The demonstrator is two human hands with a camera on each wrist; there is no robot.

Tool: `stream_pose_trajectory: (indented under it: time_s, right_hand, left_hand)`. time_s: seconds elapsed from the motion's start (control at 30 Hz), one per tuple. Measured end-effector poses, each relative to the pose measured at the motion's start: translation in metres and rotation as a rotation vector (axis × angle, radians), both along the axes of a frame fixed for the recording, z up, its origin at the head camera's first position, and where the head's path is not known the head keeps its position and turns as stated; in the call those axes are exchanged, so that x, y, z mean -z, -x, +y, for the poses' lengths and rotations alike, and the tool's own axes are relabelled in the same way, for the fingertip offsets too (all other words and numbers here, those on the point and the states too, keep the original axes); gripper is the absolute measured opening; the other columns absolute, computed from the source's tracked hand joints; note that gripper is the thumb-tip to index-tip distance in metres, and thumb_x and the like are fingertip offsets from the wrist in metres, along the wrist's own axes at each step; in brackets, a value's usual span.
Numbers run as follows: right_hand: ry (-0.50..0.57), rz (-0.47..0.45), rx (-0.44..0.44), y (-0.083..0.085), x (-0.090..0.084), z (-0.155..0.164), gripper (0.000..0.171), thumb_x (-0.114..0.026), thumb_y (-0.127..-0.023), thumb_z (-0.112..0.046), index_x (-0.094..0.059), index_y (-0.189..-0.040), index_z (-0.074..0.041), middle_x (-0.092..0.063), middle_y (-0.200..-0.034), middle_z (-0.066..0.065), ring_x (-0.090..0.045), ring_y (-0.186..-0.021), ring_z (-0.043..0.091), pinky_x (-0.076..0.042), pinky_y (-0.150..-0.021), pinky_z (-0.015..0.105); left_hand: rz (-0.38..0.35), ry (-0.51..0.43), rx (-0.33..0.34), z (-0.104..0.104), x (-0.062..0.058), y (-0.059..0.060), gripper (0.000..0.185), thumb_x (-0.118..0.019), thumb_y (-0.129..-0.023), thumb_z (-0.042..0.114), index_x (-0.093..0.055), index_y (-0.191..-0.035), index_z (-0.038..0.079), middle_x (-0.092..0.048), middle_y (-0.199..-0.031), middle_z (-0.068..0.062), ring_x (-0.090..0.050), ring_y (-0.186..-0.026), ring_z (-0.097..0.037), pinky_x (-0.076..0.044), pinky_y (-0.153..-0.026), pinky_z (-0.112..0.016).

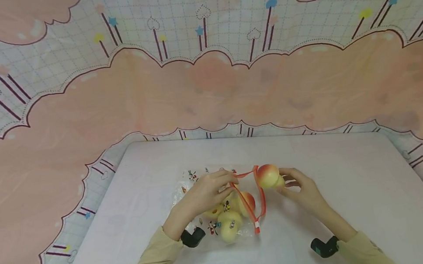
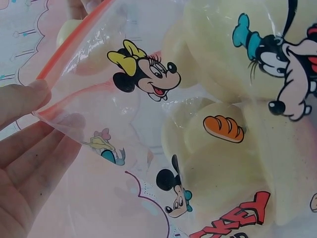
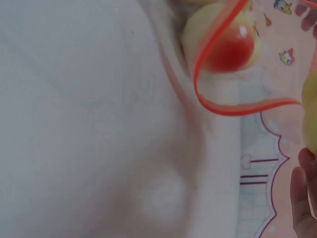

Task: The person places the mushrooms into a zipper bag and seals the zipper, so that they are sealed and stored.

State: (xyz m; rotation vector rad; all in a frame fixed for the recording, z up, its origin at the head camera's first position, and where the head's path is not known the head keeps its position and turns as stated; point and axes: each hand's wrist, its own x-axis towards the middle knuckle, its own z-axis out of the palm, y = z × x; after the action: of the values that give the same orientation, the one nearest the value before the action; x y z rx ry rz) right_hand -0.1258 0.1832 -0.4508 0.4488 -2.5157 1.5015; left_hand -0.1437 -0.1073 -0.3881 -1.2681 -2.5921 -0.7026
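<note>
A clear zip bag [image 1: 221, 210] printed with cartoon figures lies on the white table [image 1: 360, 184], its red-orange zip rim [image 1: 249, 206] gaping open. Several yellow and red peaches [image 1: 231, 226] sit inside it. My left hand [image 1: 208, 191] pinches the bag's rim at the far side; in the left wrist view the fingers [image 2: 22, 144] hold the zip edge [image 2: 59, 54] with the pale fruit [image 2: 233, 163] behind the film. My right hand [image 1: 301, 189] grips another peach [image 1: 268, 175] just at the bag's open mouth. The right wrist view shows the rim loop [image 3: 233, 106] and a peach [image 3: 230, 42] in the bag.
The table is draped in a white cloth and stands before a pink and checked cartoon backdrop [image 1: 206, 93] that wraps round the sides. Bare cloth lies to the left and right of the bag and toward the near edge.
</note>
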Motion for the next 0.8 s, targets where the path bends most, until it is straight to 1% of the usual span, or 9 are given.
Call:
stream_pose_trajectory:
  time_s: [0.13,0.27,0.43,0.5,0.67,0.8]
  right_hand:
    - [-0.004,-0.001,-0.016,-0.004,0.005,-0.004,0.046,-0.074,-0.082,-0.006,-0.059,-0.125,-0.010,-0.064,-0.120,0.007,-0.056,-0.102,0.003,-0.056,-0.085,0.027]
    - [-0.001,0.011,-0.034,-0.007,0.009,-0.009,0.046,-0.073,-0.082,-0.002,-0.059,-0.125,-0.009,-0.063,-0.119,0.009,-0.057,-0.102,0.004,-0.057,-0.085,0.031]
    - [-0.005,-0.007,-0.059,-0.011,0.015,-0.017,0.047,-0.072,-0.080,0.002,-0.059,-0.125,-0.007,-0.063,-0.118,0.010,-0.057,-0.102,0.007,-0.057,-0.085,0.033]
    - [-0.008,-0.020,-0.068,-0.012,0.017,-0.020,0.047,-0.072,-0.080,0.002,-0.059,-0.124,-0.007,-0.063,-0.118,0.011,-0.058,-0.102,0.010,-0.057,-0.085,0.034]
    - [-0.006,-0.060,-0.067,-0.013,0.021,-0.029,0.045,-0.074,-0.081,-0.005,-0.060,-0.124,-0.008,-0.063,-0.119,0.010,-0.060,-0.103,0.020,-0.057,-0.086,0.038]
    - [-0.001,-0.061,-0.057,-0.012,0.024,-0.033,0.046,-0.074,-0.081,-0.005,-0.059,-0.124,-0.006,-0.063,-0.119,0.011,-0.061,-0.102,0.026,-0.057,-0.085,0.040]
  left_hand:
    - [0.002,0.006,-0.002,0.000,0.000,0.000,0.016,-0.066,-0.090,0.011,-0.069,-0.106,0.011,-0.070,-0.112,-0.003,-0.068,-0.099,-0.014,-0.057,-0.082,-0.022]
    - [0.006,0.018,-0.004,0.000,0.001,0.001,0.015,-0.065,-0.091,0.013,-0.069,-0.105,0.012,-0.070,-0.112,-0.002,-0.068,-0.099,-0.013,-0.056,-0.081,-0.021]
    - [0.011,0.020,-0.006,0.000,0.002,0.000,0.014,-0.065,-0.091,0.014,-0.069,-0.104,0.013,-0.070,-0.112,-0.001,-0.068,-0.098,-0.013,-0.056,-0.078,-0.019]
    - [0.010,0.016,-0.004,0.000,0.002,0.000,0.015,-0.066,-0.091,0.014,-0.069,-0.105,0.013,-0.070,-0.112,-0.001,-0.068,-0.097,-0.013,-0.056,-0.078,-0.019]
    - [0.013,0.011,0.003,0.001,0.001,-0.001,0.015,-0.065,-0.091,0.013,-0.069,-0.105,0.012,-0.070,-0.113,-0.002,-0.069,-0.096,-0.013,-0.055,-0.077,-0.018]
    - [0.014,0.012,0.002,0.000,0.002,0.000,0.015,-0.065,-0.091,0.014,-0.070,-0.105,0.013,-0.070,-0.113,-0.002,-0.069,-0.095,-0.013,-0.055,-0.077,-0.018]
